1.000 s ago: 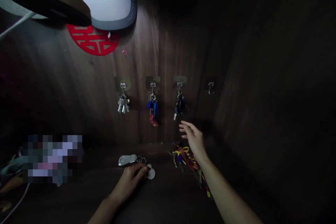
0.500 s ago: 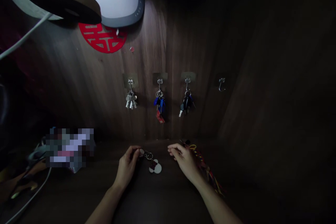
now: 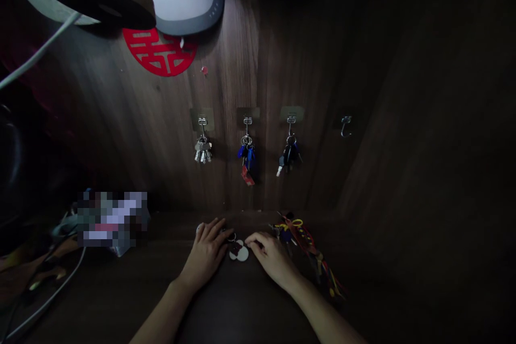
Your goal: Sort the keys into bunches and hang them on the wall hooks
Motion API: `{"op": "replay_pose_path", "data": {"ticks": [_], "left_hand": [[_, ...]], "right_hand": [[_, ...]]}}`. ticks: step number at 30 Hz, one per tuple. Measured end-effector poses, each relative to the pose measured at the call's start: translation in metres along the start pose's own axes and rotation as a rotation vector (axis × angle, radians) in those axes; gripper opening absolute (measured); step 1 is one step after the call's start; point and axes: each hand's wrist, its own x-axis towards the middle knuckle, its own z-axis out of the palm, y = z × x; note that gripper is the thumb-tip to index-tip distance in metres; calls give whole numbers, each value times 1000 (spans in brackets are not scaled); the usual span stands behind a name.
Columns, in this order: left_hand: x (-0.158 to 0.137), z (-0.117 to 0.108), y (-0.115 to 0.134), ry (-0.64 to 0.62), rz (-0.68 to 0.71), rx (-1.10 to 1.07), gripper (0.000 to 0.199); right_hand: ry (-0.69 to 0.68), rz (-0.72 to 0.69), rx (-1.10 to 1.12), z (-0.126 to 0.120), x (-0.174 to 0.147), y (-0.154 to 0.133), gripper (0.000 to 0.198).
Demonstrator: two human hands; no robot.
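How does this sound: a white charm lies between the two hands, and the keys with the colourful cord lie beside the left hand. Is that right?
Not quite: the keys with the colourful cord lie beside the right hand, not the left hand, as the head view shows. The white charm does lie between the two hands.

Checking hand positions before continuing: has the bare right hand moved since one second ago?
Yes: the right hand moved down and leftward in view, judged against the curved silver metal hook, third from left.
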Motion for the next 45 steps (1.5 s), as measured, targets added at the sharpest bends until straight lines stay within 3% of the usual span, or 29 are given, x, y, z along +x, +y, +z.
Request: {"op": "replay_pose_path", "data": {"ticks": [5,13,21,29,39,45], "left_hand": [[2,-5,9,-21,0,86,29],[4,-7,7,11,-36,-10,9],[6,-11,16,139,-248,-504,22],[12,-12,30,142,-404,-909,29],[8,-22,41,29,-249,-1007,26],[9,-23,39,78,-260,-1008,25]], "right_hand": [[-12,-9,-12,0,0,0,23],[14,-20,24,-2,-2,-3,22],[45,-66,49,-3,-1,-7,21],[64,-143,90,-1,-3,-30,12],[126,-57,252,3,0,-25,14],[148,14,388,2,3,-22,23]]}}
